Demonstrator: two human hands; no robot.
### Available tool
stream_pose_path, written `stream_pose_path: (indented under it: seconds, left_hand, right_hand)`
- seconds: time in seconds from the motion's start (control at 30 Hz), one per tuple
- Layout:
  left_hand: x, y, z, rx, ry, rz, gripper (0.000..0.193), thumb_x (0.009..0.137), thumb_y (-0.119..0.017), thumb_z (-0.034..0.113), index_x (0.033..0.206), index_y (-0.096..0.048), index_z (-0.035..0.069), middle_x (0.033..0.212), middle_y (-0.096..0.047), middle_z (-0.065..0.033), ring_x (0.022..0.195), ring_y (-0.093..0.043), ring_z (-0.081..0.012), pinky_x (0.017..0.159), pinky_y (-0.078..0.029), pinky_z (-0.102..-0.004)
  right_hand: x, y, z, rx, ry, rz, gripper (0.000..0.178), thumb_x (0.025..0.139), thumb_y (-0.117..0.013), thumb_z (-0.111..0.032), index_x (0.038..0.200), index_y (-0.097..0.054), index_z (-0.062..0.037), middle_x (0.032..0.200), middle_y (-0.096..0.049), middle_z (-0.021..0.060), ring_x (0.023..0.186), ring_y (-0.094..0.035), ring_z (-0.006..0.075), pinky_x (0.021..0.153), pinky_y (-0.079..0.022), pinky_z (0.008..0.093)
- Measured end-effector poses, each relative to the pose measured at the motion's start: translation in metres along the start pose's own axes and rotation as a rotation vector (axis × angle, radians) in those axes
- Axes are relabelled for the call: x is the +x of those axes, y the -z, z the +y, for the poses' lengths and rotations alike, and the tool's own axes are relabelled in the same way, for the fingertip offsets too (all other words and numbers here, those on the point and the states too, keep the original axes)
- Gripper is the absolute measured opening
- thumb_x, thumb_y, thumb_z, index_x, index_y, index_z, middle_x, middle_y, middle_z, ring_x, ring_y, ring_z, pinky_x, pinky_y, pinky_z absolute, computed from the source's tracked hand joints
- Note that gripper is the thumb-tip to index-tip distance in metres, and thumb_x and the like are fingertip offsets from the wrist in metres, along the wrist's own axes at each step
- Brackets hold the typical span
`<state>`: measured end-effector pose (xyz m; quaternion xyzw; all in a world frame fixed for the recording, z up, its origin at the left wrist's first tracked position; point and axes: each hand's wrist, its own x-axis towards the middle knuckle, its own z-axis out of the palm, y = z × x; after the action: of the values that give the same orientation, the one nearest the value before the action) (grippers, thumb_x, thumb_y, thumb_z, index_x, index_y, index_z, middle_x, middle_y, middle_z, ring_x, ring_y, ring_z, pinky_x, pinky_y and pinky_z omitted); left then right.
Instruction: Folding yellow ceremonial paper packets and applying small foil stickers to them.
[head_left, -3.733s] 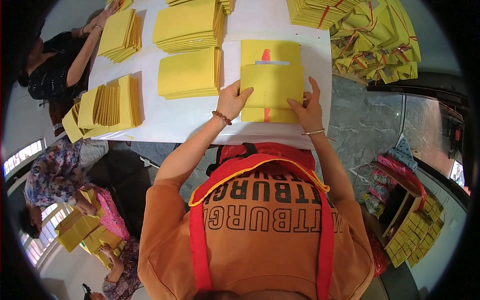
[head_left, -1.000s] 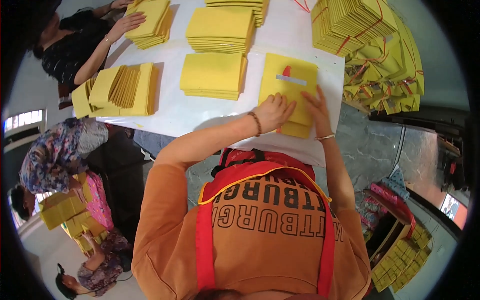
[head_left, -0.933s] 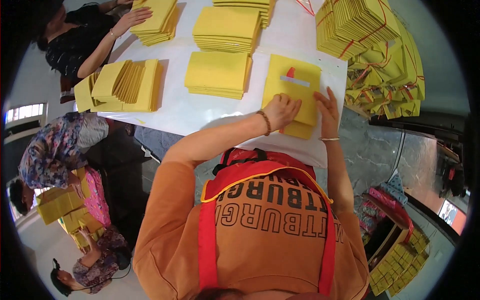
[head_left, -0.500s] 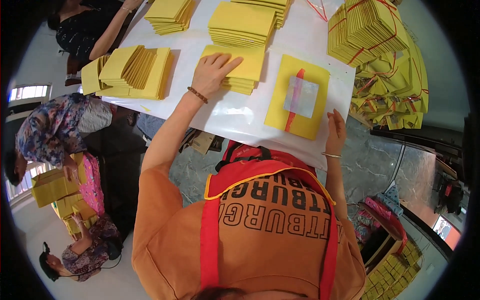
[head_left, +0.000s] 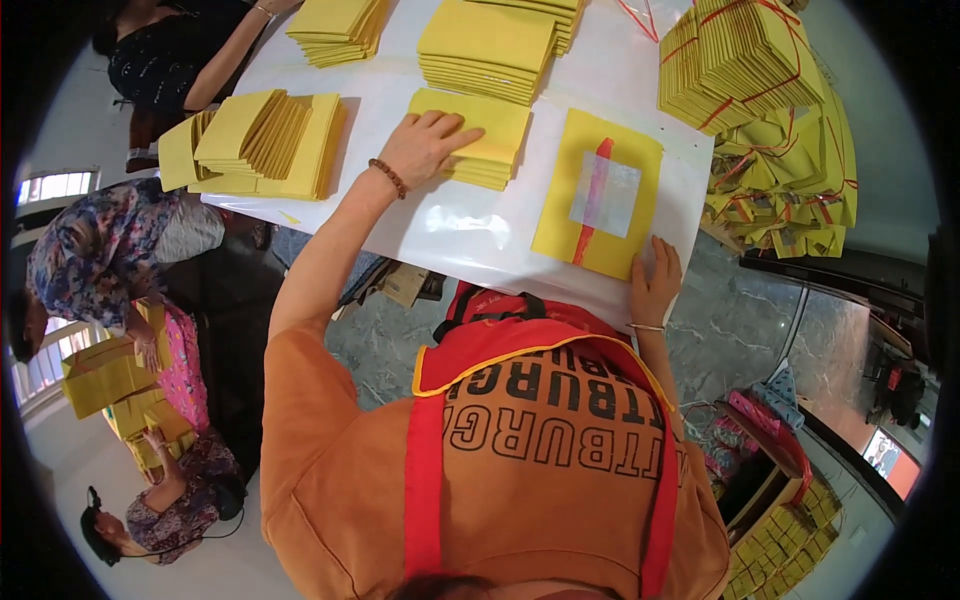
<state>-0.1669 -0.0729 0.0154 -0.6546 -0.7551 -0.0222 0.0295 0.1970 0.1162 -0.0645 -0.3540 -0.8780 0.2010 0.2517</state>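
Leftward shift: the left hand [head_left: 415, 152] has moved onto a low yellow stack [head_left: 497, 142], fingers spread, grip unclear. On the white counter [head_left: 430, 235], right of it, lies a red-striped yellow sheet [head_left: 597, 195]; the right hand [head_left: 655, 283], unclenched, sits at its near-right corner.

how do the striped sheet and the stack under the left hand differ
The sheet has a red stripe and silvery patch; the stack looks plain on top. The sheet looks thin; the stack shows several layered edges. The right hand is beside the sheet; the left hand rests on the stack. Both are yellow.
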Motion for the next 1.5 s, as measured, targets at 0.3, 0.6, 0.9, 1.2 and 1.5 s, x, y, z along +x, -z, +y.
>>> stream_pose_path:
  seconds: [0.3, 0.6, 0.9, 1.2, 1.5]
  left_hand:
    - [-0.023, -0.037, 0.017, -0.061, 0.095, 0.160, 0.051, 0.084, -0.047, 0.047, 0.127, -0.047, 0.020, 0.125, -0.041, -0.0117, 0.117, -0.035, -0.0286, 0.097, -0.025, -0.0463]
    - [-0.021, -0.033, 0.019, -0.048, 0.087, 0.164, 0.050, 0.085, -0.047, 0.045, 0.128, -0.045, 0.021, 0.124, -0.042, -0.0114, 0.117, -0.034, -0.0285, 0.097, -0.025, -0.0442]
    - [-0.017, -0.021, 0.016, -0.001, 0.039, 0.145, 0.048, 0.084, -0.049, 0.043, 0.125, -0.047, 0.018, 0.120, -0.044, -0.0114, 0.112, -0.037, -0.0287, 0.093, -0.028, -0.0434]
    - [-0.010, -0.003, 0.019, -0.054, 0.058, -0.018, 0.049, 0.086, -0.046, 0.045, 0.126, -0.046, 0.016, 0.122, -0.046, -0.0111, 0.113, -0.041, -0.0277, 0.093, -0.032, -0.0414]
    - [0.018, 0.018, 0.022, 0.084, 0.078, 0.098, 0.042, 0.084, -0.049, 0.047, 0.110, -0.056, 0.016, 0.102, -0.057, -0.0041, 0.090, -0.054, -0.0217, 0.075, -0.039, -0.0369]
  right_hand:
    - [-0.020, -0.012, -0.006, -0.150, -0.219, -0.090, 0.058, 0.087, -0.045, -0.037, 0.137, -0.030, -0.0100, 0.141, -0.030, 0.0128, 0.134, -0.020, 0.0289, 0.106, -0.004, 0.0498]
    - [-0.016, -0.010, -0.014, -0.173, -0.216, -0.147, 0.060, 0.087, -0.044, -0.041, 0.138, -0.030, -0.0114, 0.144, -0.026, 0.0130, 0.135, -0.017, 0.0288, 0.106, 0.000, 0.0506]
    - [-0.013, -0.011, -0.011, -0.161, -0.212, -0.135, 0.057, 0.088, -0.043, -0.042, 0.136, -0.033, -0.0119, 0.144, -0.026, 0.0121, 0.135, -0.018, 0.0281, 0.105, -0.001, 0.0515]
    - [-0.020, -0.010, -0.011, -0.242, -0.219, -0.148, 0.055, 0.088, -0.044, -0.040, 0.134, -0.036, -0.0127, 0.143, -0.029, 0.0119, 0.134, -0.019, 0.0281, 0.105, -0.002, 0.0515]
    - [-0.008, 0.003, -0.003, 0.150, -0.348, -0.121, 0.054, 0.086, -0.049, -0.034, 0.134, -0.037, -0.0105, 0.140, -0.033, 0.0118, 0.133, -0.022, 0.0280, 0.106, -0.004, 0.0501]
